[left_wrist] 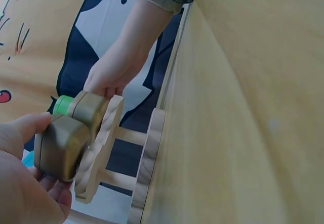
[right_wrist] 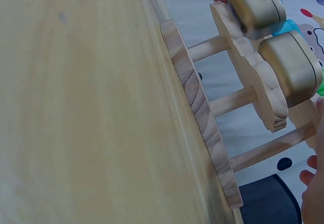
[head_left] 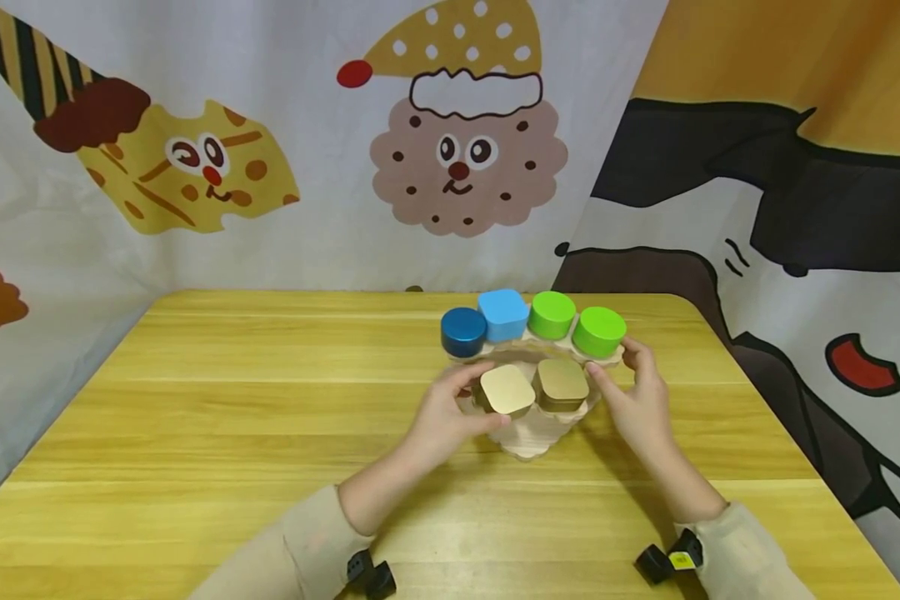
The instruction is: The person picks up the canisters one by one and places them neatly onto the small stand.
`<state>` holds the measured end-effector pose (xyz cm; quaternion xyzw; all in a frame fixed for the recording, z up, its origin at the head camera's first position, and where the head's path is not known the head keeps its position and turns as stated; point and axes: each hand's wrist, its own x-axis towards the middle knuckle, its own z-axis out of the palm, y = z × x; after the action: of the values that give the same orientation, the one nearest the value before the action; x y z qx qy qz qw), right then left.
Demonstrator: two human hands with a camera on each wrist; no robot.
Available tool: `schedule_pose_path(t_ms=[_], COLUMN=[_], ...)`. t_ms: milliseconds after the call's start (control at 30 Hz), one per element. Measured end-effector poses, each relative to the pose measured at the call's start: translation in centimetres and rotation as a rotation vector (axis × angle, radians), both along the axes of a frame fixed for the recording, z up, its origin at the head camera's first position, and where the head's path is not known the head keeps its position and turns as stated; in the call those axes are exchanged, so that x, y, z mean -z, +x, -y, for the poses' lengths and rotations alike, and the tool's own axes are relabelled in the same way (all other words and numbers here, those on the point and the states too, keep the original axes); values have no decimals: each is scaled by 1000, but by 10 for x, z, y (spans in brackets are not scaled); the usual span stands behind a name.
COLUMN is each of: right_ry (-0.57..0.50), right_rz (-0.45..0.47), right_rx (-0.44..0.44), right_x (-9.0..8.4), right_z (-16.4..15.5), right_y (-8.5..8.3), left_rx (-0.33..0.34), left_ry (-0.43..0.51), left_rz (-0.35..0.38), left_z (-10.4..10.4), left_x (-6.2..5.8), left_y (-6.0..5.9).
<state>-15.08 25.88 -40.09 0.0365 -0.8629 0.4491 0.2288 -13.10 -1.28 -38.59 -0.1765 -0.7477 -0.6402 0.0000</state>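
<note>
Near the table's (head_left: 195,400) far-right edge, rack (head_left: 528,442) between hands.

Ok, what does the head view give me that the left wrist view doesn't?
Only the head view shows the top row: the dark blue tin, the light blue tin and two green tins, plus the left hand and right hand holding the wooden stand from both sides on the table.

Only the left wrist view shows the stand side-on: two wooden plates joined by dowels.

Both show the two gold tins on the front tier.
</note>
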Motion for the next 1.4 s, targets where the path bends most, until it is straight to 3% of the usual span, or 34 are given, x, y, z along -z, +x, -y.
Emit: schedule_pose_path(t_ms=[167,400,533,733,1000,1267,1400], right_ry=[-6,-5,-2,-2,5,-1,0], right_rz=[0,5,3,-2,-4,12,14], right_rx=[0,9,3,0,3,3,-6], right_x=[0,0,0,0,-1,-1,-1], right_z=[0,-1,-2,-2,-2,-3,-3], right_y=[0,2,2,1,1,2,3], left_rx=[-22,-18,-19,-17,-26,-16,1], left_ry=[25,46,41,24,5,-20,-33], left_rz=[16,13,10,20,-22,-49,-22], left_z=[-4,-5,-5,-5,-8,-6,-1], left_x=[-3,-30,-34,-33,4,5,1], left_y=[2,15,17,16,-2,1,5])
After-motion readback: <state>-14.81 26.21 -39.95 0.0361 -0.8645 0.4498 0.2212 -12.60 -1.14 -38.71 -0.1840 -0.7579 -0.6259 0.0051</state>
